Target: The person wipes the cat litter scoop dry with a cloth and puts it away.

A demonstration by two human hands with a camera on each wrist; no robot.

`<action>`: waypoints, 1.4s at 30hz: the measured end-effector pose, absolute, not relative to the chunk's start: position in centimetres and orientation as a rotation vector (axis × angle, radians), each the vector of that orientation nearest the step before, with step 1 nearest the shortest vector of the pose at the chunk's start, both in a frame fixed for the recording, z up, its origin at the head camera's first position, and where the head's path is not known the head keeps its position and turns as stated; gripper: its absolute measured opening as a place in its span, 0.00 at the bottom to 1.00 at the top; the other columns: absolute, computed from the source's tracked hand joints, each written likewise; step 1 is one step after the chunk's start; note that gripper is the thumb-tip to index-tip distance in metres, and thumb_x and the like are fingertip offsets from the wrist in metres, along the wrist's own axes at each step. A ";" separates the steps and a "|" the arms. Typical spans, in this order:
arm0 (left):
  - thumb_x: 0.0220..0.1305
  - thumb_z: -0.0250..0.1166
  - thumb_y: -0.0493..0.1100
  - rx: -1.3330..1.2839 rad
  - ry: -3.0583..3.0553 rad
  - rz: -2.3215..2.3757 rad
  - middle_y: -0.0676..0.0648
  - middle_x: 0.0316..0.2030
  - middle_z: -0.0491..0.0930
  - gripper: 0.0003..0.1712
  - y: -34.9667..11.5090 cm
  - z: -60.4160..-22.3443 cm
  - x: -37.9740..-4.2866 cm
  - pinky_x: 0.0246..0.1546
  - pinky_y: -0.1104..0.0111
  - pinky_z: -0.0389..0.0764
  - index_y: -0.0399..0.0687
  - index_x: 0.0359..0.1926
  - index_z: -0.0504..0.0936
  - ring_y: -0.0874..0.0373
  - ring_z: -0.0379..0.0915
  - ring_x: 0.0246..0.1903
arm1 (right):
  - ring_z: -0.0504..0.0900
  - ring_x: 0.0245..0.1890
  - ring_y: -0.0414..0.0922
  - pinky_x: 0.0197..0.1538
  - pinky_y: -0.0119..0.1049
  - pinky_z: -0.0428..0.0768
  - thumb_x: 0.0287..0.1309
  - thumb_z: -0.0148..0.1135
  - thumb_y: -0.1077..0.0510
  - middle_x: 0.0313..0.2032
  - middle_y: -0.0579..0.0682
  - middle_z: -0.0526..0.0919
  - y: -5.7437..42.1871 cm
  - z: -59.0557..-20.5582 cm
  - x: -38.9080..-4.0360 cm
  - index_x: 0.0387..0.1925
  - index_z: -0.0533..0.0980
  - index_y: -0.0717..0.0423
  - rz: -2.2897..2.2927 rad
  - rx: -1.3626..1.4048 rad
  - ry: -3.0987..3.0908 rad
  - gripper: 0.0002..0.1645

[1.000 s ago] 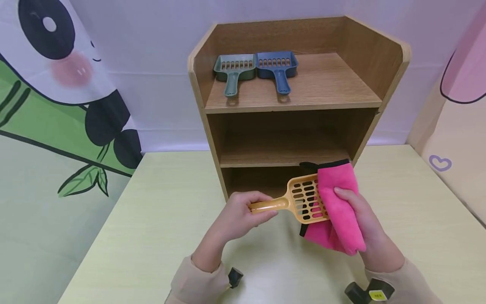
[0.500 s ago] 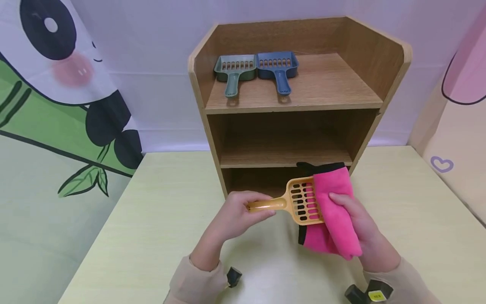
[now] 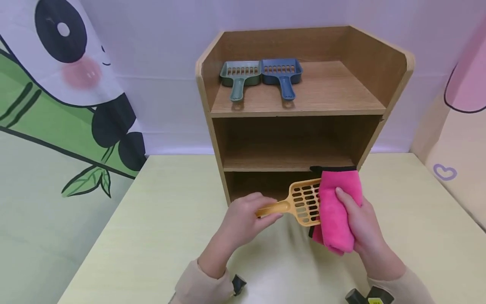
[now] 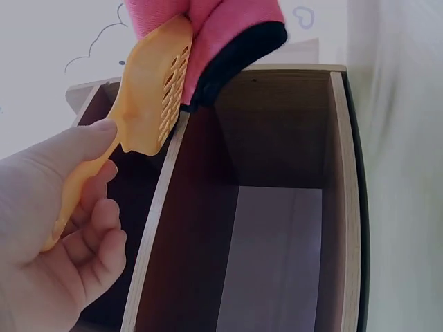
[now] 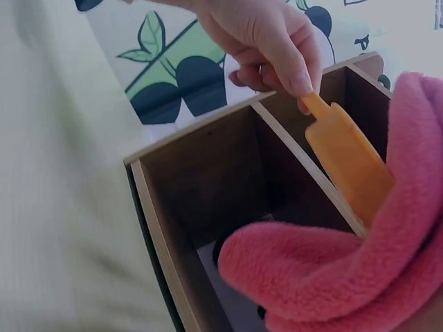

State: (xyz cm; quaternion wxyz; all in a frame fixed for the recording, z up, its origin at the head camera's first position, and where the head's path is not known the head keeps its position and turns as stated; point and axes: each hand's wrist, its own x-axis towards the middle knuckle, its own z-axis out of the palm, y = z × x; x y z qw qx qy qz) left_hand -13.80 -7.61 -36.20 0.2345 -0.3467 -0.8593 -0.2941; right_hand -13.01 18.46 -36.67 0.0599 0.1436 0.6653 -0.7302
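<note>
An orange slotted litter scoop [image 3: 305, 202] is held above the table, its handle pinched between the thumb and fingers of my left hand [image 3: 244, 219]. My right hand [image 3: 366, 228] grips a folded bright pink cloth [image 3: 339, 211] with black edging. The cloth wraps over the far end of the scoop, hiding that end. In the left wrist view the pink cloth [image 4: 235, 41] lies against the slotted face of the scoop [image 4: 156, 83]. From the right wrist, the fuzzy cloth [image 5: 311, 270] folds around the scoop's tip [image 5: 353, 166].
A wooden shelf unit [image 3: 296, 113] stands behind my hands at the back of the pale table [image 3: 159, 236]. On its top shelf lie a green litter scoop [image 3: 240, 76] and a blue litter scoop [image 3: 282, 74], side by side. A printed curtain [image 3: 163, 63] hangs behind.
The cloth slides over the scoop's slotted end, first a little left, then back right, and covers slightly more of it now. My left hand keeps its hold. The whole view shifts slightly.
</note>
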 end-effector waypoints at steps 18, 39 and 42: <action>0.50 0.73 0.47 -1.062 -2.310 -0.778 0.52 0.25 0.81 0.13 -7.4 -36.5 -14.2 0.23 0.85 0.67 0.44 0.33 0.85 0.66 0.69 0.20 | 0.77 0.33 0.37 0.30 0.34 0.78 0.58 0.63 0.56 0.40 0.45 0.75 18.4 -36.2 -11.6 0.59 0.66 0.52 -1.674 -0.215 2.946 0.28; 0.52 0.72 0.47 -1.092 -2.289 -0.548 0.52 0.27 0.82 0.12 -5.9 -36.3 -12.8 0.27 0.82 0.74 0.45 0.36 0.85 0.65 0.73 0.23 | 0.73 0.39 0.54 0.39 0.50 0.68 0.38 0.73 0.61 0.38 0.54 0.79 16.3 -38.5 -11.9 0.39 0.81 0.54 -0.732 -0.702 3.601 0.20; 0.51 0.73 0.45 -1.100 -2.247 -0.553 0.52 0.26 0.82 0.12 -6.2 -36.2 -12.8 0.25 0.82 0.73 0.44 0.36 0.85 0.66 0.71 0.22 | 0.73 0.39 0.55 0.38 0.51 0.68 0.39 0.72 0.62 0.38 0.54 0.79 16.6 -38.5 -12.1 0.39 0.81 0.54 -0.713 -0.652 3.621 0.18</action>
